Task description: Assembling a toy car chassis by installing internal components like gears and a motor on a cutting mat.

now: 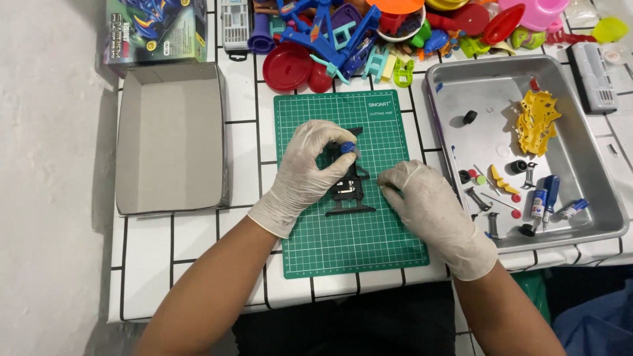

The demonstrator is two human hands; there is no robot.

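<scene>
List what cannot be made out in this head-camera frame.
- Black toy-car frame on the green mat: its left part is hidden by the left hand.
- Small blue part at the left fingertips: too small to identify.
- Right hand: fingers curl under, so whether it holds anything is hidden.
- Small pieces in the metal tray: too small to identify.
- Toy pile: cut off by the top edge.
</scene>
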